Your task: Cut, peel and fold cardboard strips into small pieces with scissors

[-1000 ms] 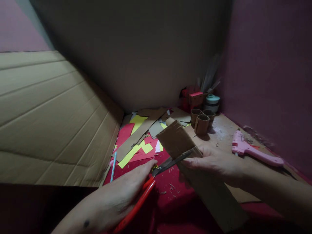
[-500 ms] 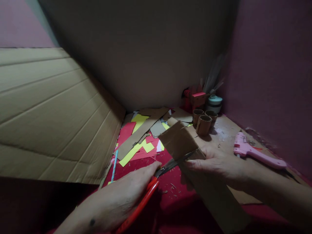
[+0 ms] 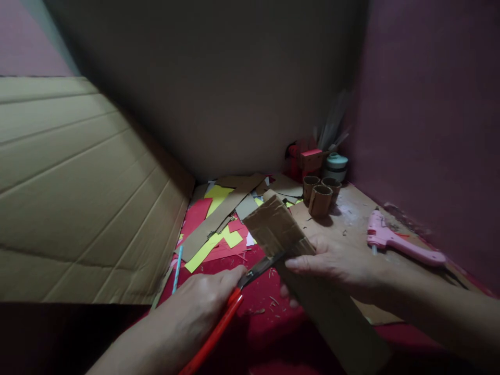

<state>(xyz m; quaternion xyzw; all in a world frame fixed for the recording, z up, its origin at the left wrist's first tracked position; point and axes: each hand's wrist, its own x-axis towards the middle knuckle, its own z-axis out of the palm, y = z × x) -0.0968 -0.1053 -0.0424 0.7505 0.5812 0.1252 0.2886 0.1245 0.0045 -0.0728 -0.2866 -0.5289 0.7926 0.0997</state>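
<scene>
My left hand (image 3: 209, 291) is closed around the red-handled scissors (image 3: 219, 333), whose dark blades reach right to the cardboard strip (image 3: 336, 323). The blades meet the strip's left edge, and their tips are hard to make out against it. With thumb on top and fingers beneath, my right hand (image 3: 328, 263) grips the long brown strip beside the blades. The strip's far end tilts up toward the back, while its near end runs down to the lower right.
Coloured paper scraps and a cardboard strip (image 3: 222, 216) lie behind my hands. Several small cardboard tubes (image 3: 321, 202) stand back right, by a lidded teal jar (image 3: 336, 166). A pink glue gun (image 3: 402, 245) rests at right. A big cardboard panel (image 3: 78, 192) slopes at left.
The view has shifted slightly, so most things sit a little further left. The scissor blades look more closed against the strip, and my right hand still holds it.
</scene>
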